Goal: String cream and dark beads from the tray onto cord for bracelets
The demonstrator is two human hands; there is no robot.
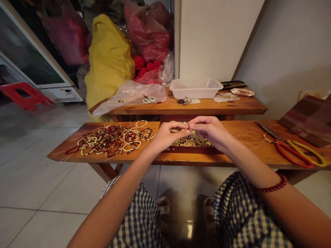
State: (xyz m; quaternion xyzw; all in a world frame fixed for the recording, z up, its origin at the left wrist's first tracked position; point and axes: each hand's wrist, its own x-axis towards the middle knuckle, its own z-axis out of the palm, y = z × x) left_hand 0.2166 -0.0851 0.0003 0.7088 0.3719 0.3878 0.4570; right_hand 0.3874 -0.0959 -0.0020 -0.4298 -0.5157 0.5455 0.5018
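Both hands meet above a dark red box (191, 149) of small tan and brown beads (192, 140). My left hand (170, 135) is pinched, its fingertips on a thin, pale thread near the box's middle. Touching or nearly touching it, my right hand (208, 129) pinches the same thread between thumb and forefinger. Whether a bead sits between the fingertips is too small to tell. Left of the box lies a pile of beaded bracelets (108, 139) in cream, brown and dark red, with loose thread ends.
Large scissors (289, 144) with red and yellow handles and loose thread (249, 138) lie on the bench (144, 157) at right, beside a cardboard box (307, 119). Behind, a second bench (144, 109) holds a white tray (195, 92), small scissors (149, 99) and a plastic bag (131, 91).
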